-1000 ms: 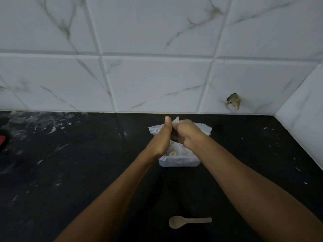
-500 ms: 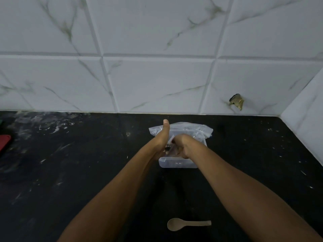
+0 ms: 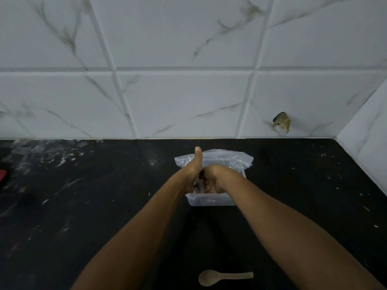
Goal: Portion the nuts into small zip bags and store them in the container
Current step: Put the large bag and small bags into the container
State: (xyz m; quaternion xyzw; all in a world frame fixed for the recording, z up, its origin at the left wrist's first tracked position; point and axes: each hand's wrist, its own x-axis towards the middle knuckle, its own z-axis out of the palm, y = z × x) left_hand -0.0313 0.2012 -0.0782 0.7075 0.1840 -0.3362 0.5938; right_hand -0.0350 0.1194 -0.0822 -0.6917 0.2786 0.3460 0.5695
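Both hands meet over a small clear plastic container [image 3: 211, 200] that stands on the black surface [image 3: 83, 206], a little short of the white marble-veined tile wall [image 3: 188, 91]. The left hand [image 3: 193, 170] reaches in from the near left with its thumb pointing up and away toward the wall; its fingers curl down inside the container's mouth, and they seem to close on crumpled clear plastic there, though the exact grip is hidden. The right hand [image 3: 213, 178] comes in from the near right, its fingers bent down into the container just beside the left hand and apparently gripping the same small zip bag [image 3: 202, 186], whose contents look dark but are too blurred to name. A larger clear zip bag [image 3: 234, 159] lies across the far side of the container, spreading past its rim to left and right, behind both hands. Near the person, well apart from the container, a pale wooden spoon [image 3: 225, 277] lies flat on the surface, bowl to the left. A chipped hole [image 3: 282, 122] marks the wall to the far right, and a red object [image 3: 2, 175] shows at the left edge
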